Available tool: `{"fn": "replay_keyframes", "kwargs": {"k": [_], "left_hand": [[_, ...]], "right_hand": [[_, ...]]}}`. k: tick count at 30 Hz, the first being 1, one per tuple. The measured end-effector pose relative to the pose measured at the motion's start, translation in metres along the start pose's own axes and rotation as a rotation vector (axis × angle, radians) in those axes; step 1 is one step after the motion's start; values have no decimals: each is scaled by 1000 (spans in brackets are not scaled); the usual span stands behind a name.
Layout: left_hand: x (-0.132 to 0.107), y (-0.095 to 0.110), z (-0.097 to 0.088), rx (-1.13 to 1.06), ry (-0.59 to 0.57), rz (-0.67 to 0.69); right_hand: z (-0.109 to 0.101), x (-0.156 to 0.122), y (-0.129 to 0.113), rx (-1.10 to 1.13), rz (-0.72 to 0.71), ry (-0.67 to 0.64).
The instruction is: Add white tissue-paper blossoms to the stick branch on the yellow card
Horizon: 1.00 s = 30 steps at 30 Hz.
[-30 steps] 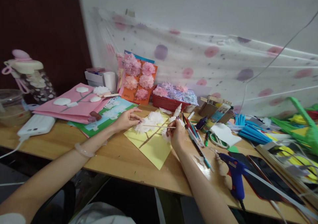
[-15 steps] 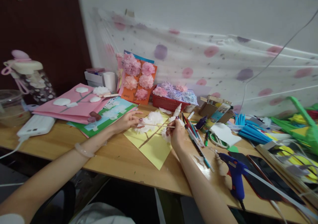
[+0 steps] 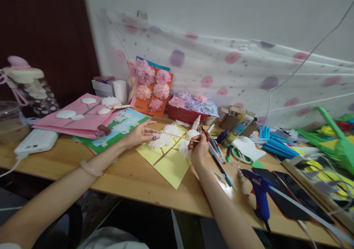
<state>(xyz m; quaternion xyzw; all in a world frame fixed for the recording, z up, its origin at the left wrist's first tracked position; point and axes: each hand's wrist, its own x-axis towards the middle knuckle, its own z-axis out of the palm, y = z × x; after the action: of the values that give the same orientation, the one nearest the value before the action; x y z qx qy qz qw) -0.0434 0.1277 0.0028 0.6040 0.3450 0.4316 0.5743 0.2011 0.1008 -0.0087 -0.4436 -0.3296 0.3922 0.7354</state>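
My right hand [image 3: 198,149] pinches a thin wooden stick [image 3: 179,136] near its right end. At the stick's left end, my left hand [image 3: 142,134] has its thumb and a finger closed in on the tip, other fingers stretched out. Below the stick lies a yellow sheet [image 3: 174,169] with a brown painted branch [image 3: 163,157]. White fluffy paper flowers [image 3: 160,140] sit on the sheet around the branch, and my right hand partly covers those on the right.
A blue glue gun [image 3: 260,192] lies at the right, beside dark phones [image 3: 294,190]. Several pens [image 3: 218,157] lie right of the sheet. Pink folders [image 3: 80,120] and a green-blue picture [image 3: 118,131] are at left. Behind stands a red basket [image 3: 182,114] of paper flowers.
The stick has tilted, its left end now higher than before. My left hand has shifted slightly, and its fingers have spread a little. The view has moved slightly.
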Motion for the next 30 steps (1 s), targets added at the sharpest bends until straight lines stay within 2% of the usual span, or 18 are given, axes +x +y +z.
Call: {"fn": "replay_keyframes", "kwargs": {"k": [12,20,30], "left_hand": [[4,-10,-3,81,-97,59],[3,-8,-2,151,-139,72],[0,-6,-4,5,-185,66]], "right_hand": [[3,-4,3,-76,14,-120],[4,-8,-1,-140,16,-141],[1,-6,0,-190,-12,-108]]}}
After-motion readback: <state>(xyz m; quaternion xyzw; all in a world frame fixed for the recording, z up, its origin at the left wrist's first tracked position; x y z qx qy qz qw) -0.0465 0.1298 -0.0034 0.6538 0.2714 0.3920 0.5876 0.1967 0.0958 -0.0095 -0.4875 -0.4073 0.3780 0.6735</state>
